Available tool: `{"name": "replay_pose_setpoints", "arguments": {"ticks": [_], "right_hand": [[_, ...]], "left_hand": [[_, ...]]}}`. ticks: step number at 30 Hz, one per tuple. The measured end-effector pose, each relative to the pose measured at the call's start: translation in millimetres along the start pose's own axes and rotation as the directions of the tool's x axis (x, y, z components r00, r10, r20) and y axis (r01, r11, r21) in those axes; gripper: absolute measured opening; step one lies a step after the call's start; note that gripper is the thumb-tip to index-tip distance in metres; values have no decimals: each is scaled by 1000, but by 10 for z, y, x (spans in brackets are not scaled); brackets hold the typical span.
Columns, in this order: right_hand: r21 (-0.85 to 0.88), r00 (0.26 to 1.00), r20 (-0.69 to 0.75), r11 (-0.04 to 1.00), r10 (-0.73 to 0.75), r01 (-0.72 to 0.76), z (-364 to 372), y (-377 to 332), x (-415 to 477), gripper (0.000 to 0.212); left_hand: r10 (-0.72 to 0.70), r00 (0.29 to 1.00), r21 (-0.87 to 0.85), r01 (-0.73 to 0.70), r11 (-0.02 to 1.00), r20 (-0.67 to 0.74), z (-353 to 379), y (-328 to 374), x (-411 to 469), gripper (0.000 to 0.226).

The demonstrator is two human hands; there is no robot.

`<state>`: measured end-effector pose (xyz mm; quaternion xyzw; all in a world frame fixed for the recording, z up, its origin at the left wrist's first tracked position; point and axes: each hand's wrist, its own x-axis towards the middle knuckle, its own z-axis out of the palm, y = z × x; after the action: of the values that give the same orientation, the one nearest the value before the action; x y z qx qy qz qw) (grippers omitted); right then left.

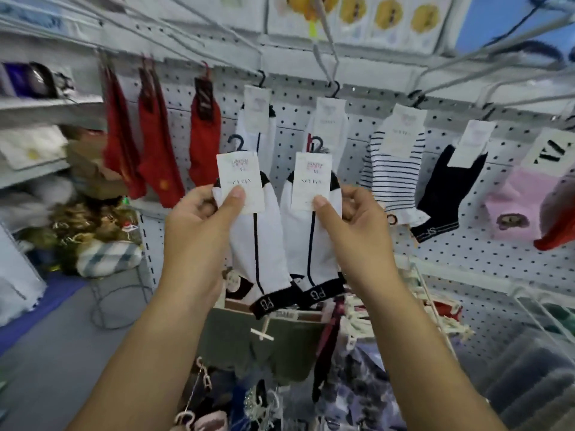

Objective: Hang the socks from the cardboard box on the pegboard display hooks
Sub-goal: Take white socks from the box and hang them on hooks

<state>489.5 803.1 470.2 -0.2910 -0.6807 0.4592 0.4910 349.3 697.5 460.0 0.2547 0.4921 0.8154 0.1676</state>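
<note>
While raised side by side, left hand (199, 213) pinching left sock (267, 241), right hand (351, 217) pinching right sock (295, 244)

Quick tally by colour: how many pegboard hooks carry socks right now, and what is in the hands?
Red socks: 3 hooks
Hung white socks: 2 hooks
Striped socks: 1 hook
Dark socks: 1 hook
Pink socks: 1 hook
Held white socks: 2, one each in left hand and right hand
Total: 8 hooks, 2 held
Red piece at right edge, cut off: not counted
</note>
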Motion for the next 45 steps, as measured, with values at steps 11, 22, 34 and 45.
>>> {"name": "replay_pose_setpoints", "arguments": {"ticks": [11, 22, 34, 45], "right_hand": [[-18, 988, -57, 990, -141, 141, 902, -244, 818, 13], [-128, 992, -53, 986, -111, 104, 1250, -278, 1189, 13], [-158, 995, -70, 984, 72, -82, 1247, -266, 1414, 30], [-113, 995, -96, 993, 28, -39, 968, -394, 1088, 41]], "left_hand": [[27, 995, 57, -22, 998, -91, -421, 391, 476, 20], [37, 999, 176, -41, 983, 31, -540, 427, 855, 18], [61, 984, 201, -94, 975, 167, -462, 367, 1144, 14], [149, 930, 219, -231, 948, 337, -19, 335, 1576, 14]]}}
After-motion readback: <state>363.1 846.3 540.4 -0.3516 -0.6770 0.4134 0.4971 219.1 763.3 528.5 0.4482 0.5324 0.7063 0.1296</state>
